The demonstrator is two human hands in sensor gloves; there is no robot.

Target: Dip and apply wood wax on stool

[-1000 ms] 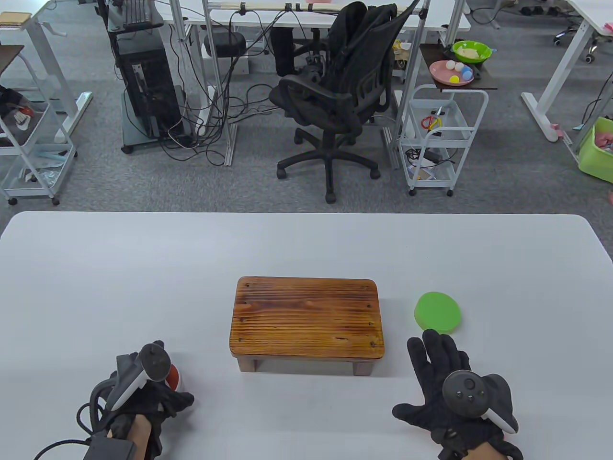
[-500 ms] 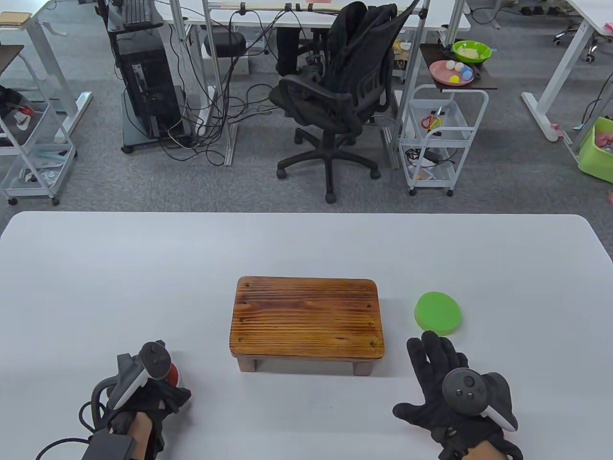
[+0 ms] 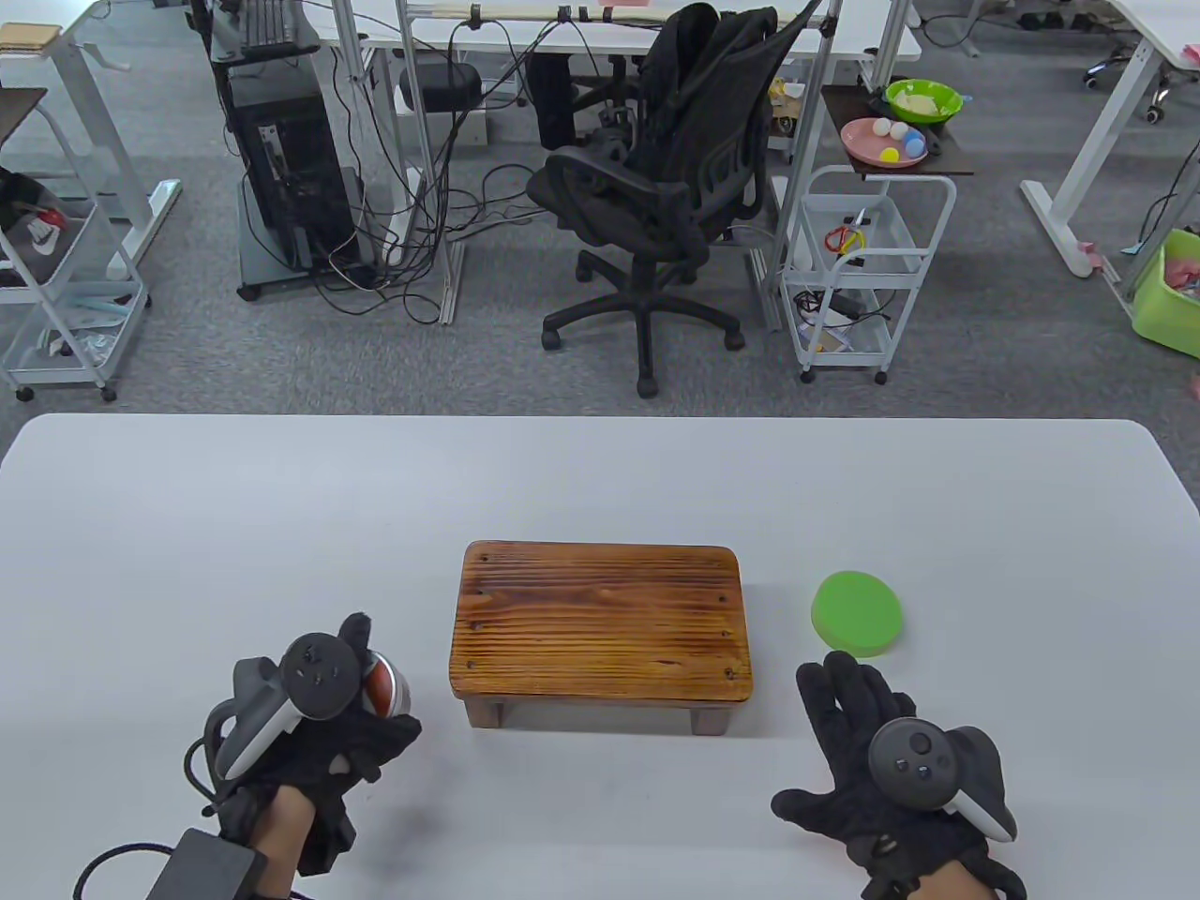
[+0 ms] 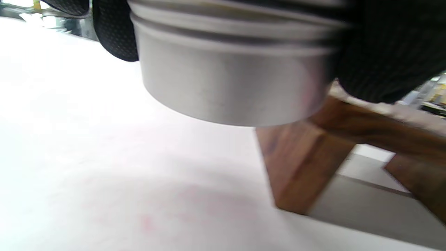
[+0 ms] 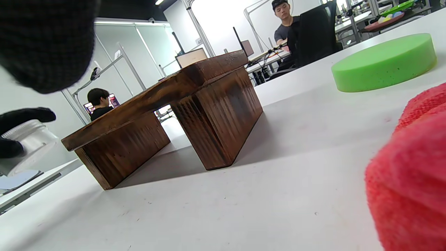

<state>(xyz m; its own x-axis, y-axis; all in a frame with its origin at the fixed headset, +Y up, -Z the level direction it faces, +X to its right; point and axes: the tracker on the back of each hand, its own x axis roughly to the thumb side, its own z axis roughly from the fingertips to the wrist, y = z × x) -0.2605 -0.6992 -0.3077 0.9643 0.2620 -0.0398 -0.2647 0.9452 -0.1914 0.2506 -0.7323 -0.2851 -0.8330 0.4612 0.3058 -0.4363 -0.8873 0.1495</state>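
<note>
The left hand grips a round metal wax tin with a red lid, lifted tilted beside the brown wooden stool mid-table; it could slip. The right hand rests flat, fingers spread.

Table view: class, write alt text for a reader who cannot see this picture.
A gloved left hand grips a small tin beside a low wooden stool on a white table. The right hand lies flat near a green sponge disc.
</note>
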